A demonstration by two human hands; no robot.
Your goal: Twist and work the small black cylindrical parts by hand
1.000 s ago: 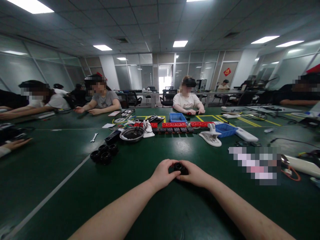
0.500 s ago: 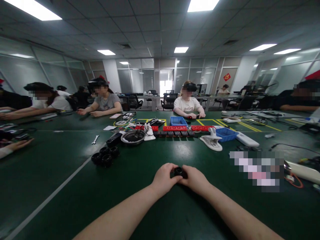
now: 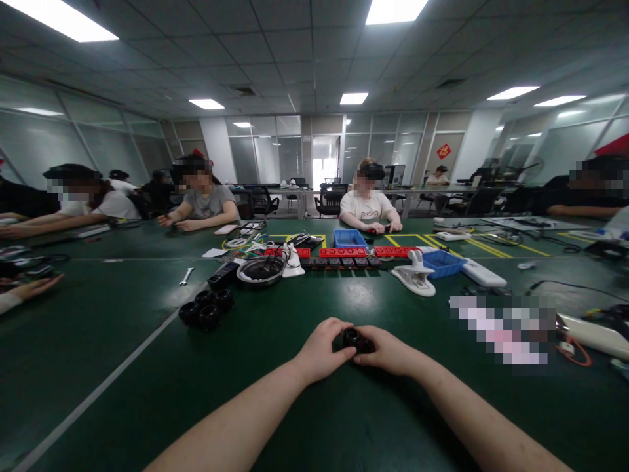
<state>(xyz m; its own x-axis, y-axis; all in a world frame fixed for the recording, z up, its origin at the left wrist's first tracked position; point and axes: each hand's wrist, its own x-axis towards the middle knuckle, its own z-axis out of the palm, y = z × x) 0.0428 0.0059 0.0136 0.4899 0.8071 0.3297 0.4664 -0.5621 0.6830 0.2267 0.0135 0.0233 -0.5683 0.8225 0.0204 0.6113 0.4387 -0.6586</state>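
Low in the middle of the frame, the left hand [image 3: 322, 349] and right hand [image 3: 390, 351] meet over the green desk [image 3: 147, 367], fingers of both pinching a small black wheel [image 3: 352, 338] between them. More black wheels [image 3: 205, 309] lie well apart at middle left.

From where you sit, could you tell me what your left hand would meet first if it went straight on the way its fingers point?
The left hand points right, so it meets the small black part it already touches, with the right hand just beyond.
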